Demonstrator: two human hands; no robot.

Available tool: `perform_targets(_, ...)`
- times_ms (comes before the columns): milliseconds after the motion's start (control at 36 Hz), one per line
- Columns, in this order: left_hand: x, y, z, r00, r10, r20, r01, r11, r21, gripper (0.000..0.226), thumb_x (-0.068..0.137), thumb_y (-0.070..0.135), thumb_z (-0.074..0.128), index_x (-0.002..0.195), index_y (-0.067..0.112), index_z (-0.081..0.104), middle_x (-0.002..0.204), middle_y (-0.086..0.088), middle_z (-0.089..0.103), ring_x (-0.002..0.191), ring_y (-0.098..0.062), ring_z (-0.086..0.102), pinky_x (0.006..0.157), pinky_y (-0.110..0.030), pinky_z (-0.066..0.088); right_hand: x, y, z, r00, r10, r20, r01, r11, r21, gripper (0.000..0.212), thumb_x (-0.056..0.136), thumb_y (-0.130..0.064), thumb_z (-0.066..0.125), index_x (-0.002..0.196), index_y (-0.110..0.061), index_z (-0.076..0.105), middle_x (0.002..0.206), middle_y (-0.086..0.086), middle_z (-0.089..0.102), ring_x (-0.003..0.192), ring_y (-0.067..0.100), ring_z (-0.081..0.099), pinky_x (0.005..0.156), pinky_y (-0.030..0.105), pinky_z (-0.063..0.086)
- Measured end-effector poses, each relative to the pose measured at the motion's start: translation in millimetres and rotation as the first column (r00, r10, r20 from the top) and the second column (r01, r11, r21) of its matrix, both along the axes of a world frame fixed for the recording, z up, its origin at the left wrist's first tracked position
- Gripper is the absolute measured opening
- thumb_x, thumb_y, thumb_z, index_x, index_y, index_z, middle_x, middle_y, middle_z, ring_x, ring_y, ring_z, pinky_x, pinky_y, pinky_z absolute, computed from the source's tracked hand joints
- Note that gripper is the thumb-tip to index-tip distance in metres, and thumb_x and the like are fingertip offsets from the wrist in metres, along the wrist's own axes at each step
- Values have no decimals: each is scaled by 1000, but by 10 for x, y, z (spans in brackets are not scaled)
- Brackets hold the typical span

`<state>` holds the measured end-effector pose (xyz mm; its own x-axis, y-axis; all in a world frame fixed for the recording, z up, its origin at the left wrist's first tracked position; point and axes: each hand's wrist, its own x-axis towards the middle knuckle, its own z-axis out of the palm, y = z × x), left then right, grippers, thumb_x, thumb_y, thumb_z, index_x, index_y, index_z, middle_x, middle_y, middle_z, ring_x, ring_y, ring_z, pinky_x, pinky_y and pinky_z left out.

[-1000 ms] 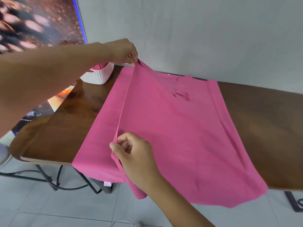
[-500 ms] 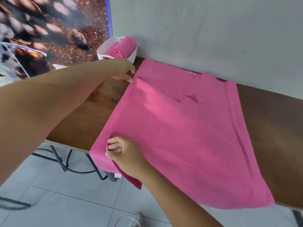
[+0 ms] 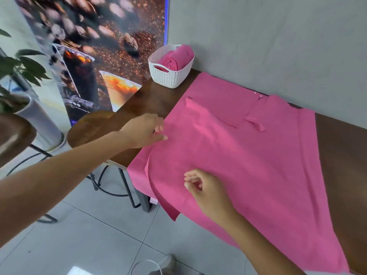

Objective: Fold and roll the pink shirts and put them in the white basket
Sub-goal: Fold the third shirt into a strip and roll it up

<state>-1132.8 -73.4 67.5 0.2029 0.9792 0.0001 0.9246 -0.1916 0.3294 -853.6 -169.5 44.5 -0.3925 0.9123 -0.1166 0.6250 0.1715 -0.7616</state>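
Head view, from left to right: the left hand (image 3: 144, 131) reaches in over the tabletop (image 3: 151, 100) with its fingers (image 3: 159, 128) loosely extended, their tips at the folded left edge of the pink shirt (image 3: 248, 165); whether they touch the cloth or hover just off it I cannot tell. Behind it, the white basket (image 3: 169, 76) stands near the wall with a rolled pink shirt (image 3: 174, 59) already inside. The right hand (image 3: 206, 187) hangs over the near part of the shirt, fingers loosely curled and holding nothing. A good part of the shirt hangs off the tabletop's near edge, so I judge the main risk is the cloth sliding floorward, or the fresh side fold springing open, if neither hand pins it. A crooked fold here would likely make a lopsided roll.
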Motion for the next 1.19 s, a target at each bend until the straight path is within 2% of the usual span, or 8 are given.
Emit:
perform_targets(167,225,-851,-260,962,260,80,-268,956,118,46,85,65,66,76,24,47,70,9,53,69,-17,52,58,-33,45,660,97,-83,979,-1,205,-47,972,229,23,93,-22,67,116,-26,68,115,-16,64,114,5,52,97,18,37)
perform_targets(278,402,-1225,-373,902,424,80,-429,902,54,49,84,72,60,72,27,47,66,12,53,63,-9,53,56,-30,50,1049,179,-166,955,-58,292,-46,941,335,28,94,-23,68,122,-21,67,127,-8,63,122,13,50,105,21,32)
perform_targets(417,514,-1446,-444,819,560,126,-564,826,-2,37,89,53,68,71,26,52,70,10,56,65,-11,56,55,-28,43,1441,310,-262,914,-146,380,-20,916,400,37,97,-29,63,130,-13,64,136,5,60,127,27,49,111,35,32)
perform_targets(556,622,-1535,-468,723,675,147,-670,737,-90,25,97,37,64,81,19,62,79,1,63,72,-20,60,61,-33,47,1694,351,-341,865,-183,468,-20,918,396,50,97,-38,59,140,-12,57,146,10,53,134,32,44,113,48,34)
perform_targets(750,591,-1580,-427,640,757,128,-740,653,-159,21,102,28,54,83,20,56,81,-2,62,79,-28,62,69,-40,50,1810,313,-387,861,-77,503,-101,943,317,63,102,-50,39,157,-22,32,166,5,22,152,26,18,122,39,14)
perform_targets(861,461,-1559,-354,681,730,65,-719,683,-129,23,103,29,56,80,25,52,85,-6,64,76,-26,58,63,-36,42,1830,315,-388,861,-51,506,-126,943,309,63,104,-51,35,159,-22,26,167,4,16,153,25,12,123,38,10)
perform_targets(1028,452,-1559,-346,725,680,-108,-688,719,-97,14,105,27,49,95,19,55,90,-8,66,82,-29,63,69,-44,55,1891,342,-397,876,-9,482,-154,942,298,61,103,-50,39,157,-21,31,166,5,20,153,25,15,123,40,14)
perform_targets(1194,611,-1501,-186,718,689,-95,-689,724,42,23,102,40,53,90,21,52,87,-4,62,81,-30,61,70,-48,55,2023,376,-307,919,-16,393,-128,932,338,50,101,-39,53,146,-16,51,153,6,45,143,26,34,120,39,23)
